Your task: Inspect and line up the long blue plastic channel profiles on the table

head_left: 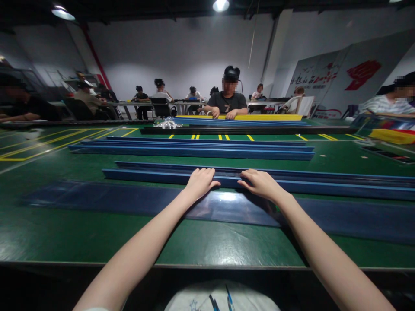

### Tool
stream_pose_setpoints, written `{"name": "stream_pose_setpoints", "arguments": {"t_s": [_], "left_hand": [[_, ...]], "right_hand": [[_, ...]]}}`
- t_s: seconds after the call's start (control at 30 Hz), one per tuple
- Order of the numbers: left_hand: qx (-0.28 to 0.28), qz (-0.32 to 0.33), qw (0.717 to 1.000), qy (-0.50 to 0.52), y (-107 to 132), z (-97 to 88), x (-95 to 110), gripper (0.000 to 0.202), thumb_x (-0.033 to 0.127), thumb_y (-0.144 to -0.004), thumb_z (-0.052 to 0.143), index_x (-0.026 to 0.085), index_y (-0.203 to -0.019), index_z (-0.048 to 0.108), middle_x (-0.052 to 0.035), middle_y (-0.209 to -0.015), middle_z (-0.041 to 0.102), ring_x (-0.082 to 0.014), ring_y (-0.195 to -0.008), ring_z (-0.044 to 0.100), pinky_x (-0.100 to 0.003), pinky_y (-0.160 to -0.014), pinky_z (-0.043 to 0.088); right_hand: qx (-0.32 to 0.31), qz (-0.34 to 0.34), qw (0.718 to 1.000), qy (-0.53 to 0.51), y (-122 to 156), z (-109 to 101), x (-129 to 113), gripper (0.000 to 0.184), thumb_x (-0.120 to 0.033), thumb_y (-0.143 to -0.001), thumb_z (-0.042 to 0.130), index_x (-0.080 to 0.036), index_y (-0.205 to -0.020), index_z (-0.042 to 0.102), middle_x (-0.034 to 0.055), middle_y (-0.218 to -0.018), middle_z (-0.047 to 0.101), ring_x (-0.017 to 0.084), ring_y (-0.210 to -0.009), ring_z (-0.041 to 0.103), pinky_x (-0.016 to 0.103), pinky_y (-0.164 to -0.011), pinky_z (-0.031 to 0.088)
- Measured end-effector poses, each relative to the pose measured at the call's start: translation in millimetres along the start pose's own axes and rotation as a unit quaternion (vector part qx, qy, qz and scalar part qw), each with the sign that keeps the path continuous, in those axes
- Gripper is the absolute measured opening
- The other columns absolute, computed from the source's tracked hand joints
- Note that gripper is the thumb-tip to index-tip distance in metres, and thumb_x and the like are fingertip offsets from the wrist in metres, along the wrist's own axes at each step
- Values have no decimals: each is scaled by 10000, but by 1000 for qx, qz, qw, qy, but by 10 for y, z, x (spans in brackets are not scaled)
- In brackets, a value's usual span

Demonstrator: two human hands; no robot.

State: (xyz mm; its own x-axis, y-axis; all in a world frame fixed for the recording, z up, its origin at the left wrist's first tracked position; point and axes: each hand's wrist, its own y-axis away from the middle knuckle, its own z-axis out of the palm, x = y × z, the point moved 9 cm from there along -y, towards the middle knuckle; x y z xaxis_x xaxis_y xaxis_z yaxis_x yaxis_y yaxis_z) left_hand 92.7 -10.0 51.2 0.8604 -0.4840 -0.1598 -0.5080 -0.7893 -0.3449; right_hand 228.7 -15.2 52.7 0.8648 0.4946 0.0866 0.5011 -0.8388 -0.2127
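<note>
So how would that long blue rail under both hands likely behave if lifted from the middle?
The blue rail runs very long and thin across the green table, so its ends would probably sag or whip. Its glossy face looks slippery. Its flat sides suggest sliding, not rolling. The left hand and right hand rest on it.

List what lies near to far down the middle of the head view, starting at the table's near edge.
Green table top → flat dark blue glossy strip → both hands, left hand and right hand, resting on the nearest long blue rail → second pair of long blue rails → long black rail → yellow strip → seated person in dark shirt.
</note>
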Motion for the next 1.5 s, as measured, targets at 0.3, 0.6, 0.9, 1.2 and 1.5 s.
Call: {"name": "stream_pose_setpoints", "arguments": {"t_s": [0.3,0.6,0.9,1.2,1.5], "left_hand": [[25,-8,1000,10,-17,-72,-58,369,539,-772,550,174,-819,527,-59,-880,631,-212,-871,544,-304,-707,318],[13,-21,1000,14,-13,-40,-70,387,542,-777,539,161,-846,540,-63,-862,638,-210,-851,568,-293,-691,339],[7,-25,1000,17,-6,-52,-59,361,524,-793,530,170,-865,540,-66,-871,635,-209,-851,573,-288,-683,366],[10,2,1000,-7,-2,-49,-21,353,511,-795,535,166,-867,548,-58,-907,634,-211,-881,574,-296,-688,353],[19,17,1000,-11,9,-94,-20,321,489,-793,551,175,-857,551,-36,-908,626,-191,-880,574,-286,-682,349]], "right_hand": [[15,-1,1000,17,-7,-10,0,232,-355,-891,412,-182,-849,560,69,-862,640,186,-793,592,250,-603,328],[14,2,1000,13,-13,1,-22,252,-371,-895,395,-179,-865,555,79,-883,630,191,-811,581,257,-625,336],[42,-27,999,-20,-62,27,-187,173,-242,-900,369,-181,-878,529,76,-900,589,175,-847,540,249,-628,336],[14,-2,999,37,-103,-30,-178,163,-246,-872,412,-183,-831,557,69,-883,634,181,-816,585,260,-544,286],[-44,33,996,69,-26,-69,4,183,-251,-840,424,-191,-821,596,70,-893,662,190,-756,612,264,-511,258]]}}
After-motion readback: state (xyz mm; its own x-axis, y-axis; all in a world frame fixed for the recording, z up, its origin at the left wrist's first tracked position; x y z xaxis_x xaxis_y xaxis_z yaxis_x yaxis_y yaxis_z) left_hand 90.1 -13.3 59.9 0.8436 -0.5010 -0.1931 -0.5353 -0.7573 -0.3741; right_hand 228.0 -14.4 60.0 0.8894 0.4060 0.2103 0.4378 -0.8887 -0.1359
